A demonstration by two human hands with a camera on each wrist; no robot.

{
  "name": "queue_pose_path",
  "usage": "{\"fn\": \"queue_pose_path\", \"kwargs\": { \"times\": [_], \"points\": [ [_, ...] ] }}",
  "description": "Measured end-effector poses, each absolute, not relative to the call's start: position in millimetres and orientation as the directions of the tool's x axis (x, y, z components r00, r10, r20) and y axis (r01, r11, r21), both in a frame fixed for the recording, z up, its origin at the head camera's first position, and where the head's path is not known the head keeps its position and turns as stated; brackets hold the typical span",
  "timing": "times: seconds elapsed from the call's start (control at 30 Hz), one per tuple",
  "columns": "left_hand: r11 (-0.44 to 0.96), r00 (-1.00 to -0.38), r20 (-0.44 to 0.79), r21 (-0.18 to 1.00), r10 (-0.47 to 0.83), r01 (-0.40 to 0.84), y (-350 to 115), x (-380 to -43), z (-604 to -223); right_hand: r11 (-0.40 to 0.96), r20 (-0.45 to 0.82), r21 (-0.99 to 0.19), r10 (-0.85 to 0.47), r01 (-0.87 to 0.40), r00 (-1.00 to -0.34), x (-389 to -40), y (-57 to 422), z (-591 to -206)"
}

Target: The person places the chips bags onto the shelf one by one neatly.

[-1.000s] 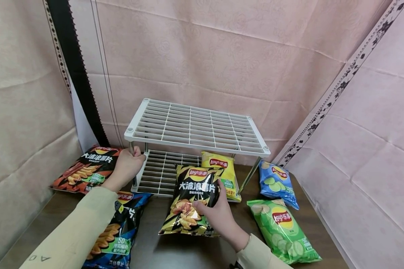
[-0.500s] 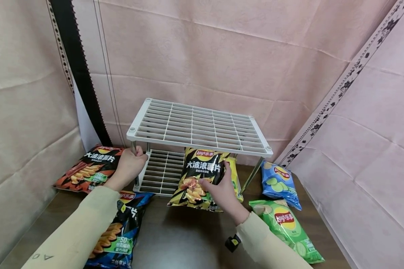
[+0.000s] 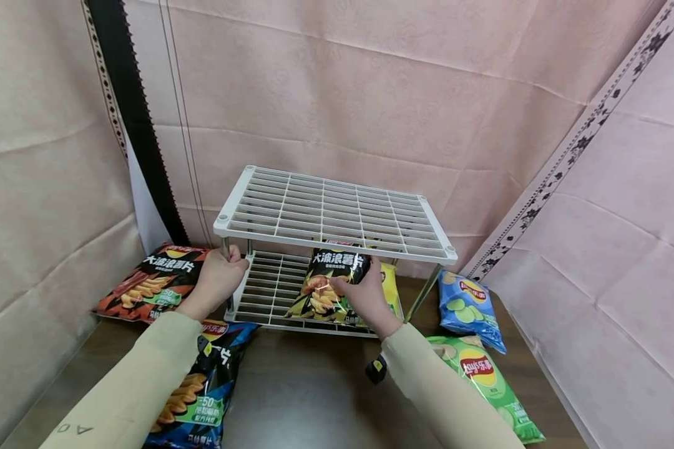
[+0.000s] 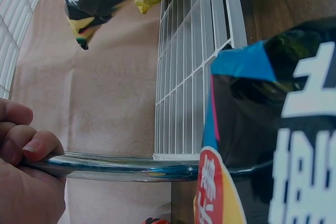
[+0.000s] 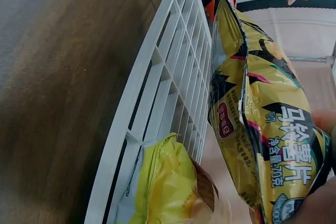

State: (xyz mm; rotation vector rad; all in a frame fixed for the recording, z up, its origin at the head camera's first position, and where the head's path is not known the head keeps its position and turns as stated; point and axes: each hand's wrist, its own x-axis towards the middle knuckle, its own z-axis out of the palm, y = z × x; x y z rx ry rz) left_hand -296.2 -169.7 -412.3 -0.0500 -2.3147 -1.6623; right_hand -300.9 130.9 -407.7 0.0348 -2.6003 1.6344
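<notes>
Beside the gold bag (image 5: 270, 114), a yellow bag (image 5: 170, 184) partly blocks the lower shelf (image 5: 127, 109).

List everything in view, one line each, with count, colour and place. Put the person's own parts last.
Table: 1, dark brown, under the rack and bags.
Rack: 1, white, two-tiered, mid-table.
Held chip bag: 1, black and gold, between the rack's tiers.
Shelved chip bag: 1, yellow, right end of the lower tier.
Far left chip bag: 1, red and black, left of the rack.
Near left chip bag: 1, blue and black, by the rack's front left corner.
Far right chip bag: 1, blue, right of the rack.
Near right chip bag: 1, green, nearer than the blue one.
Cloth: count unclear, pale pink, behind and both sides.
Sleeves: 2, pale, both arms.
Left grip: 1, bare, round the rack's front left leg.
Right grip: 1, bare, on the held bag.
</notes>
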Motion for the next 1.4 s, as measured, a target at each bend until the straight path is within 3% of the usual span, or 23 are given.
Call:
{"fn": "queue_pose_path", "kwargs": {
  "times": [0.6, 1.4],
  "points": [
    [0.333, -0.959, 0.252, 0.922, -0.132, 0.197, -166, -297, -412, 0.497, 0.083, -0.866, 0.023, -0.061, -0.996, -324, 122, -427],
    [0.35, -0.956, 0.253, 0.918, -0.149, 0.188, -169, -296, -412, 0.693, 0.064, -0.72, -0.001, -0.047, -0.998, -319, 111, -431]
  ]
}}
